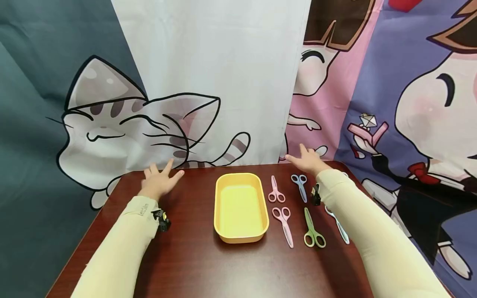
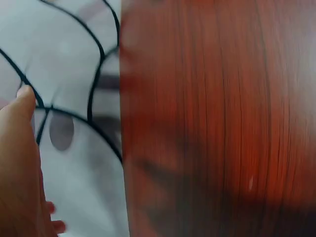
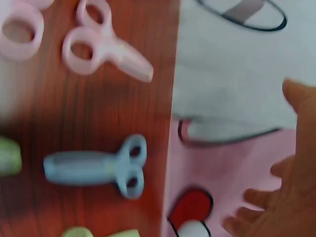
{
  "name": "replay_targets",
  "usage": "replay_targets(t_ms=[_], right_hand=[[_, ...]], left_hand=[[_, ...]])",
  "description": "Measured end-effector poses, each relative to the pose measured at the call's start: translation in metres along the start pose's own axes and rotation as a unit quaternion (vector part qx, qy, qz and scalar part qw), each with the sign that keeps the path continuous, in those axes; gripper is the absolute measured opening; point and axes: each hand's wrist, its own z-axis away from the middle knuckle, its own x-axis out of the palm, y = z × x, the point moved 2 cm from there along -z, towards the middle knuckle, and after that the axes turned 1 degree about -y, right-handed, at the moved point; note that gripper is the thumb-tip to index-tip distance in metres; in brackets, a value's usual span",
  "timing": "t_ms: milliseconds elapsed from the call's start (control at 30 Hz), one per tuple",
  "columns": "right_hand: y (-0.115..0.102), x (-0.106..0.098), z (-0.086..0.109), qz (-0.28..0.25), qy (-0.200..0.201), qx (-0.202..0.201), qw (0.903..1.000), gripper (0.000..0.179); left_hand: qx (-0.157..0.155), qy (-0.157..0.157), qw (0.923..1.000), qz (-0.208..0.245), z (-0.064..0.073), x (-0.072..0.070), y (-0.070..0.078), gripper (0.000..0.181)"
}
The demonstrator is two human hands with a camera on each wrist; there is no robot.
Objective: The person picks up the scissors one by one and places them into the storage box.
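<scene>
My left hand (image 1: 158,182) is held over the table's far left part, fingers spread and holding nothing. To the right, my right hand (image 1: 308,161) reaches over the far edge with its fingers apart, also with nothing in it. Nearest to it lies a pair of blue scissors (image 1: 300,187), seen sharply below the wrist. Beside these are small pink scissors (image 1: 276,191), larger pink scissors (image 1: 284,225) and green scissors (image 1: 313,231). A pale blue pair of scissors (image 1: 338,227) is partly hidden by my right sleeve. A yellow tray (image 1: 241,239) stands left of the scissors.
The dark brown wooden table (image 1: 186,265) ends at a cloth backdrop (image 1: 223,62) printed with a cartoon cat and figures. It hangs right behind the far edge. Both wrists carry small black cameras (image 1: 162,220).
</scene>
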Motion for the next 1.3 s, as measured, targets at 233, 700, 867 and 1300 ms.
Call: replay_targets(t_ms=[233, 700, 867, 1300], right_hand=[[-0.033, 0.042, 0.011, -0.262, -0.109, 0.038, 0.9581, 0.069], [-0.066, 0.114, 0.046, -0.36, -0.216, 0.048, 0.9063, 0.015], [-0.063, 0.121, 0.045, -0.384, -0.214, 0.071, 0.8952, 0.014], [-0.074, 0.137, 0.047, -0.402, -0.22, 0.075, 0.8859, 0.015]], left_hand=[[0.016, -0.072, 0.9638, 0.256, 0.007, 0.033, 0.044, 0.078], [-0.058, -0.176, 0.8665, 0.463, 0.033, 0.091, 0.094, 0.037], [-0.06, -0.174, 0.8621, 0.472, 0.033, 0.093, 0.093, 0.036], [-0.067, -0.174, 0.8503, 0.492, 0.041, 0.093, 0.073, 0.038]])
